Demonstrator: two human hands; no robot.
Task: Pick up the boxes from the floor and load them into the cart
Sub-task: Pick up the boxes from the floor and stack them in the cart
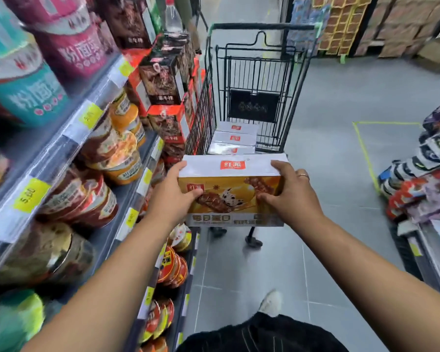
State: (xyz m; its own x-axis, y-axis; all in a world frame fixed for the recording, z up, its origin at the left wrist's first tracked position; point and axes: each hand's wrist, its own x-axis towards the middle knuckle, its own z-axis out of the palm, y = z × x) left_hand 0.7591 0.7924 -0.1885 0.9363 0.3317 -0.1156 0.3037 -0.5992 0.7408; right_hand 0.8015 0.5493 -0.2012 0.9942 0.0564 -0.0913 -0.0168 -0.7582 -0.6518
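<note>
I hold a yellow and white snack box (233, 184) with a red logo on top, level at chest height. My left hand (174, 193) grips its left end and my right hand (288, 193) grips its right end. Just beyond the box stands a black wire shopping cart (257, 80), its near edge hidden behind the box. Three similar white-topped boxes (235, 138) lie flat in a row on the cart's floor.
Shelves of instant noodle bowls (107, 158) and dark boxed goods (163, 80) line the left, close to the cart. A low display of snack bags (424, 174) stands on the right. Grey tiled floor (328, 138) with yellow tape lines lies between. My foot (271, 302) shows below.
</note>
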